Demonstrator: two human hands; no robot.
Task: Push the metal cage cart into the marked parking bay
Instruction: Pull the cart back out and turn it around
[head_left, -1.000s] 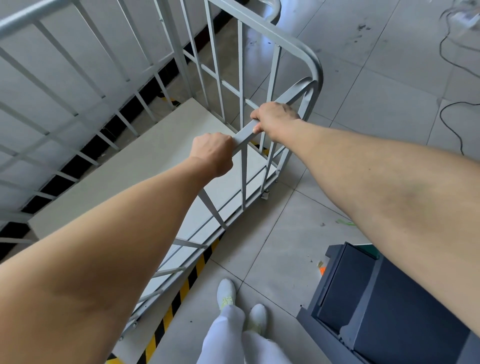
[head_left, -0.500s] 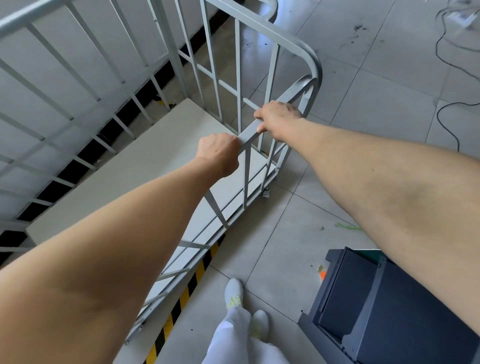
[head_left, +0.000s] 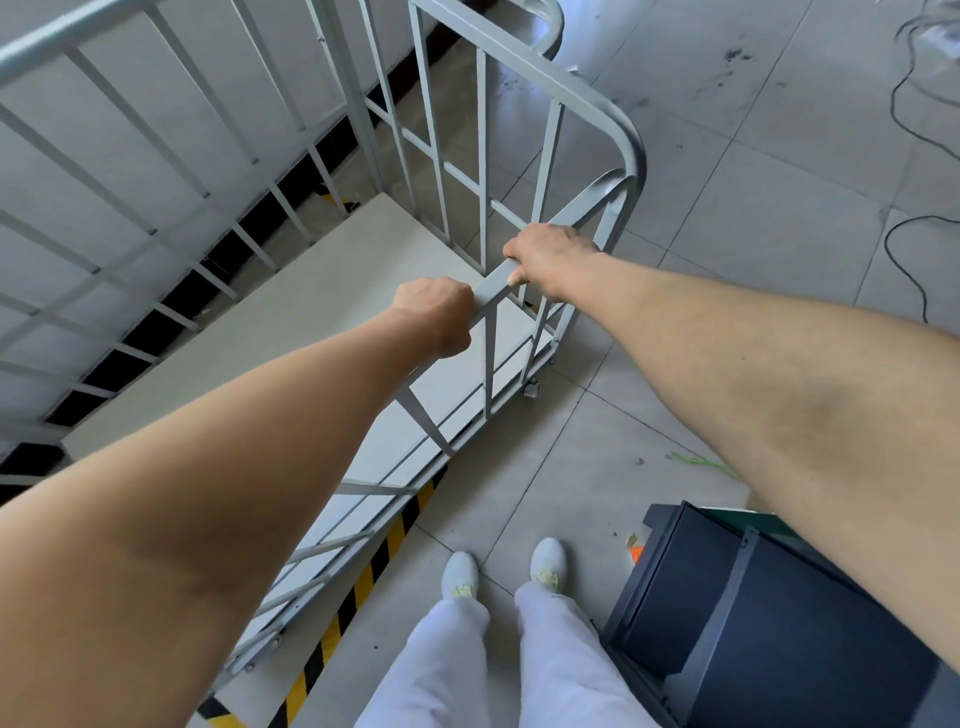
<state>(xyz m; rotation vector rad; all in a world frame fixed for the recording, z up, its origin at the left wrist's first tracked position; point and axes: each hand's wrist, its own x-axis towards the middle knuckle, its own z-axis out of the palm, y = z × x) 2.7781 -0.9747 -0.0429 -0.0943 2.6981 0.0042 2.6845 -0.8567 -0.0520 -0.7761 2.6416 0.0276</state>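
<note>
The grey metal cage cart (head_left: 631, 156) stands in front of me, its barred sides rising around a pale flat deck (head_left: 270, 332). My left hand (head_left: 434, 312) and my right hand (head_left: 553, 257) are both closed on the slanted bar of the cart's near side, a hand's width apart. A yellow and black striped floor line (head_left: 363, 582) runs along the cart's near edge, partly under the frame. A small caster (head_left: 531, 388) shows at the cart's near right corner.
A dark blue cabinet (head_left: 769, 613) stands close on my right, beside my white shoes (head_left: 460, 574). Black cables (head_left: 909, 244) trail over the grey tiles at the far right. A white wall with a dark skirting (head_left: 171, 306) lies behind the cart's far side.
The cart has shifted a little away from me toward the wall, and my feet have stepped forward and now stand side by side. Both hands keep the same hold on the bar.
</note>
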